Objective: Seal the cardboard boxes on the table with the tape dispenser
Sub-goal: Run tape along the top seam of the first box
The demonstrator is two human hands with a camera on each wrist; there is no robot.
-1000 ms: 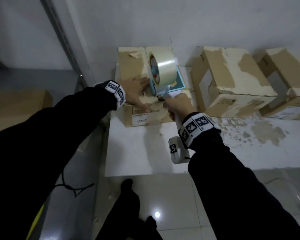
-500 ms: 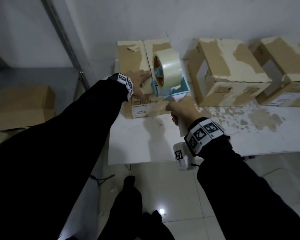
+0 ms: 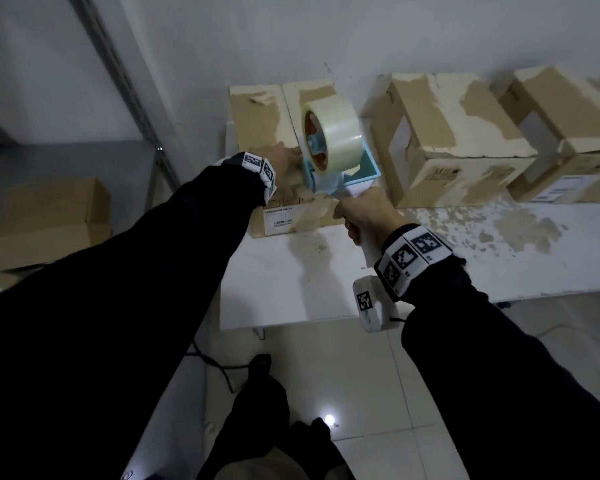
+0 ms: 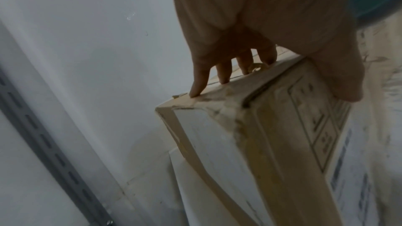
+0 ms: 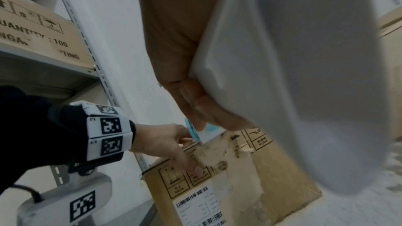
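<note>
A worn cardboard box [image 3: 257,119] sits at the table's back left corner against the wall. My left hand [image 3: 284,161] rests on its top near the front edge, fingers [image 4: 217,68] straight on the top and thumb down the front face [image 5: 239,178]. The blue tape dispenser [image 3: 340,174], carrying a clear tape roll [image 3: 333,133], stands over the box's near edge, right beside my left hand. My right hand [image 3: 364,216] grips its white handle [image 5: 293,75], just in front of the box. Where the dispenser's mouth meets the box is hidden.
Two more worn boxes, a middle box [image 3: 447,133] and a right box [image 3: 568,116], stand along the wall. The white table [image 3: 291,282] shows peeled patches. A metal shelf upright [image 3: 118,71] and a shelved box [image 3: 49,216] are at left.
Compared with one second ago the dispenser and my right hand have come nearer along the box top, to its front edge. My left hand has stayed on the box.
</note>
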